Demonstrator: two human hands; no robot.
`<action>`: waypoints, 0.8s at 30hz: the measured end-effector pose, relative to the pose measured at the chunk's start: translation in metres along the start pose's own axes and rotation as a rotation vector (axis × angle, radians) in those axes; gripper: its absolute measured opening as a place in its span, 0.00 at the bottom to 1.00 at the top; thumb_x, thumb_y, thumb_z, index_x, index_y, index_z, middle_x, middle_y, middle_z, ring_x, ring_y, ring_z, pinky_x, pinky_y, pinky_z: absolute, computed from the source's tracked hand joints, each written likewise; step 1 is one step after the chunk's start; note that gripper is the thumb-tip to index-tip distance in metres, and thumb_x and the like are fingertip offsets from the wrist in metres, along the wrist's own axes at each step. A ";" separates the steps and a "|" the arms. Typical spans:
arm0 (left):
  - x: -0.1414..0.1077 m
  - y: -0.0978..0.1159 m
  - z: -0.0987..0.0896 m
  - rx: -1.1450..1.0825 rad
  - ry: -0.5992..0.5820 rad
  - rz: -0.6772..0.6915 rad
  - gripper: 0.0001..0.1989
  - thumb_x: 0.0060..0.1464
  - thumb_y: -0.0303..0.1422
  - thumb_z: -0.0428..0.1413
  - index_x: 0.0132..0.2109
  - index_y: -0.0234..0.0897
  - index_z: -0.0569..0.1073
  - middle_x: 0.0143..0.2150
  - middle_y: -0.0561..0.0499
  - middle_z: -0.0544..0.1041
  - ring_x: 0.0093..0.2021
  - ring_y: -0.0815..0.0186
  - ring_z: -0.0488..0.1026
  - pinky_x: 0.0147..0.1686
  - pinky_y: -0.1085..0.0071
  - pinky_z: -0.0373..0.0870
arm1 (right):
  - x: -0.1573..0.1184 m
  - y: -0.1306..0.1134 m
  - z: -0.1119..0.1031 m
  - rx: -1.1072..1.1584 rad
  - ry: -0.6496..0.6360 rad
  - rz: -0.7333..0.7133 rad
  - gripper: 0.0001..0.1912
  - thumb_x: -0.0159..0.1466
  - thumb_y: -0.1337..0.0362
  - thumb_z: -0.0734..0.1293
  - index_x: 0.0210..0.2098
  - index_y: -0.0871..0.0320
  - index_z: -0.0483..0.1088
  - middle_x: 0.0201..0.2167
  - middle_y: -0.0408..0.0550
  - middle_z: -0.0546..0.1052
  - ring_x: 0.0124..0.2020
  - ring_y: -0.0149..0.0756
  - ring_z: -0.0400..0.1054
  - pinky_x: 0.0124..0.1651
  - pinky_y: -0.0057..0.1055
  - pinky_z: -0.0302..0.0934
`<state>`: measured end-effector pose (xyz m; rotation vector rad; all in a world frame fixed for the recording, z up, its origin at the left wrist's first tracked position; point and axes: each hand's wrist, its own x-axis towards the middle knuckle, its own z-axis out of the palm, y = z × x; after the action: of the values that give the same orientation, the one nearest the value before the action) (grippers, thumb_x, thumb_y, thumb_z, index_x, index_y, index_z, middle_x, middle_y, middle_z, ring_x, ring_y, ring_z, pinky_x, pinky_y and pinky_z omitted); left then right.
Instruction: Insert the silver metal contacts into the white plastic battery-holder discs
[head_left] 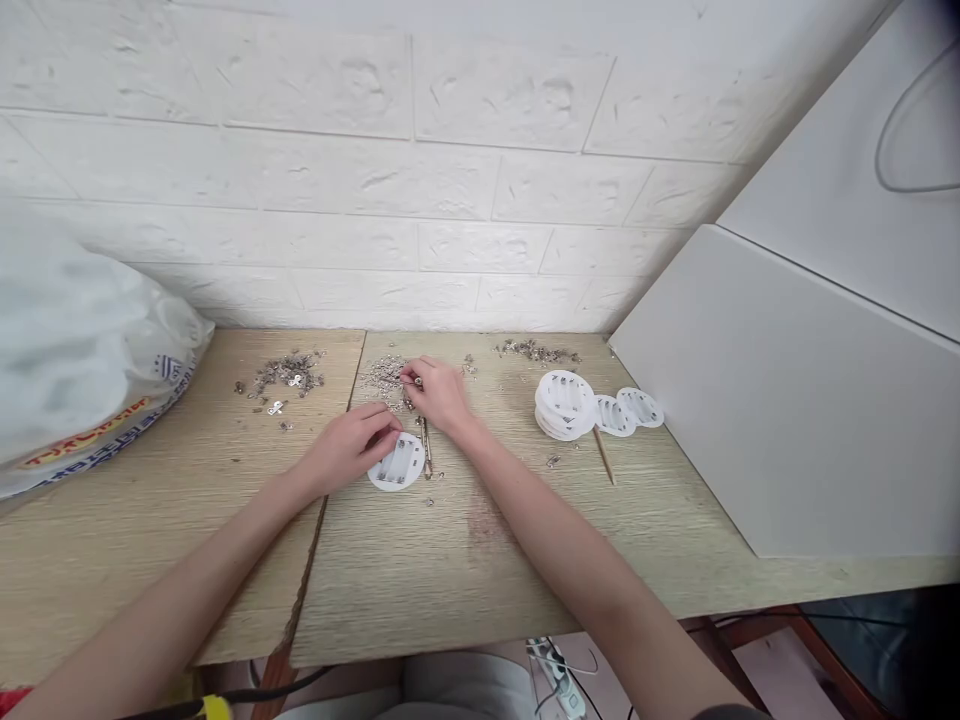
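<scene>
A round white plastic battery holder (397,466) with slots and small metal contacts lies flat on the table. My left hand (352,445) holds it at its upper left edge, fingers bent over the rim. My right hand (441,392) is at the side of a pile of small silvery metal pieces (384,374). Its thumb and fingers are pinched together, and whatever is between them is too small to make out. Just right of the holder lies a thin metallic stick (427,450), close below my right hand.
A stack of white round holders (564,402) stands at the right, with loose ones (639,407) beside it and a wooden stick (604,456). More metal-piece piles lie left (289,372) and at the back (538,351). A plastic bag (97,350) and a white panel (795,400) flank the table.
</scene>
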<state>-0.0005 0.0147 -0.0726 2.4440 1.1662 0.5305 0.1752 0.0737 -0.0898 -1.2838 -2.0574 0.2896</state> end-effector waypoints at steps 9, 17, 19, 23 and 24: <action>0.002 0.001 0.000 -0.002 0.010 -0.008 0.12 0.63 0.34 0.45 0.38 0.38 0.72 0.34 0.51 0.71 0.37 0.65 0.68 0.37 0.70 0.63 | 0.000 -0.003 -0.004 0.085 0.001 0.029 0.07 0.63 0.69 0.61 0.36 0.57 0.71 0.37 0.45 0.77 0.36 0.33 0.68 0.40 0.28 0.58; 0.002 0.001 -0.001 -0.025 -0.011 -0.038 0.11 0.62 0.34 0.46 0.38 0.38 0.72 0.36 0.50 0.73 0.39 0.63 0.69 0.39 0.66 0.63 | -0.002 -0.002 -0.005 0.078 0.045 0.034 0.07 0.63 0.68 0.61 0.36 0.58 0.71 0.36 0.45 0.76 0.35 0.32 0.67 0.39 0.28 0.58; 0.002 0.000 -0.001 -0.040 -0.014 -0.055 0.10 0.62 0.34 0.46 0.38 0.38 0.71 0.37 0.50 0.74 0.39 0.63 0.69 0.38 0.66 0.63 | -0.003 -0.002 -0.005 0.081 0.072 0.064 0.07 0.64 0.68 0.61 0.35 0.58 0.71 0.35 0.46 0.76 0.34 0.32 0.67 0.39 0.28 0.58; 0.002 -0.002 0.000 -0.062 -0.005 -0.067 0.11 0.62 0.35 0.47 0.38 0.38 0.72 0.36 0.50 0.73 0.38 0.63 0.69 0.37 0.66 0.62 | -0.002 -0.003 -0.006 0.066 0.141 0.131 0.07 0.63 0.68 0.61 0.35 0.59 0.71 0.34 0.46 0.76 0.32 0.32 0.67 0.39 0.28 0.59; 0.003 -0.002 0.000 -0.064 -0.001 -0.068 0.11 0.62 0.34 0.47 0.38 0.38 0.72 0.35 0.50 0.73 0.38 0.63 0.69 0.37 0.66 0.62 | -0.002 -0.003 -0.006 0.058 0.156 0.135 0.07 0.63 0.68 0.61 0.35 0.59 0.71 0.34 0.46 0.76 0.31 0.31 0.66 0.38 0.28 0.59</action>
<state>-0.0003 0.0180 -0.0730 2.3413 1.2089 0.5381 0.1777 0.0692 -0.0849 -1.3682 -1.8230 0.2984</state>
